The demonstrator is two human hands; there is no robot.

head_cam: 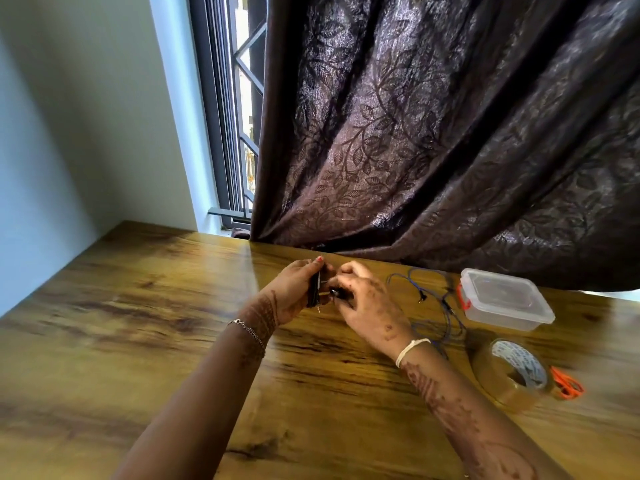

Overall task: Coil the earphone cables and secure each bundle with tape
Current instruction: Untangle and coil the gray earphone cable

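Note:
My left hand [294, 289] grips a coiled black earphone cable [314, 292] upright above the wooden table [138, 323], its plug hanging just below. My right hand [367, 306] meets it from the right, fingers pinched on the black earbud end [336, 292] of the same cable. A second earphone cable [433, 299], blue and loose, lies uncoiled on the table to the right of my right hand. A roll of clear brown tape [512, 372] lies flat near the right edge.
A clear plastic box [505, 299] with orange latches stands at the back right. Orange-handled scissors [568, 382] lie beside the tape roll. A dark patterned curtain [433, 133] hangs down to the table's far edge, with a window to its left.

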